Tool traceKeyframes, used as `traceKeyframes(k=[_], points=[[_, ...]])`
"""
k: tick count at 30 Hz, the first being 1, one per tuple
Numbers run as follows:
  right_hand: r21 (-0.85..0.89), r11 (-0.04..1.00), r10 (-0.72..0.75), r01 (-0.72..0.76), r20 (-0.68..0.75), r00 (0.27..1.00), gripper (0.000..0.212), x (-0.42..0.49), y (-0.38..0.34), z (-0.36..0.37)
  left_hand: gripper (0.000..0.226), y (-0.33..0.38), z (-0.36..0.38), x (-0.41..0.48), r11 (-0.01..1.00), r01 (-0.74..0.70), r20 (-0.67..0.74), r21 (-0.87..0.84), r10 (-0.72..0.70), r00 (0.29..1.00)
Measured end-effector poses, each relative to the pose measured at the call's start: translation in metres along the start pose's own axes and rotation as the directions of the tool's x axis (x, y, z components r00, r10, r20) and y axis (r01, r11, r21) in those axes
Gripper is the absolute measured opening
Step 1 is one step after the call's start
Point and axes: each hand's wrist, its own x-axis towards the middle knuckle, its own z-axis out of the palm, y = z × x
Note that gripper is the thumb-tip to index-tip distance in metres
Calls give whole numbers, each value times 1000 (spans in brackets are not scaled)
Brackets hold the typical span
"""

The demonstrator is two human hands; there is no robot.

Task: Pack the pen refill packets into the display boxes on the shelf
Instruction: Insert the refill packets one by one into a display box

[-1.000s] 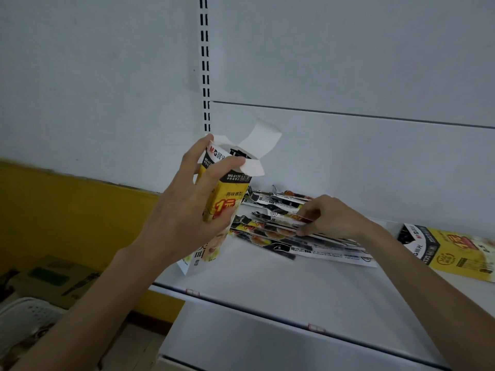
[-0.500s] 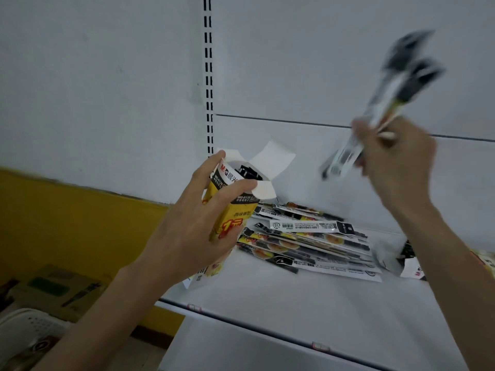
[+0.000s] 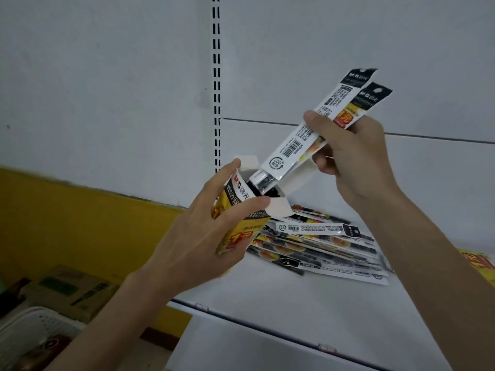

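Your left hand [image 3: 198, 242] grips the open box [image 3: 237, 238] at the left end of the shelf [image 3: 267, 298], fingers curled round it. Your right hand [image 3: 356, 162] pinches two packets [image 3: 300, 145] tight between its fingers. They are tilted, lower ends inside the box mouth, tops outside. The pile [image 3: 321, 242] lies on the shelf just behind the box.

Second yellow display box [image 3: 482, 263] half behind the right forearm [image 3: 428, 258], off the right edge (print illegible)
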Motion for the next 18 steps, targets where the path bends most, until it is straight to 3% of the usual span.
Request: traceKeyframes(k=[4, 7, 10, 14, 18], points=[[-197, 975, -102, 97, -16, 995, 14, -6, 8, 9, 65, 5, 2, 2, 999, 4, 15, 43, -4, 1000], [-446, 867, -208, 221, 79, 975, 18, -24, 12, 19, 68, 6, 3, 4, 997, 31, 9, 66, -31, 999], [-459, 859, -183, 226, 136, 974, 23, -26, 4, 17, 66, 5, 2, 4, 997, 51, -9, 61, -51, 999], [-371, 901, -220, 224, 54, 974, 21, -23, 1, 17, 64, 7, 2, 6, 997, 48, -9, 61, -47, 999], [-572, 799, -85, 185, 196, 977, 22, -26, 12, 27, 73, 10, 3, 8, 996, 60, 3, 68, -60, 998]])
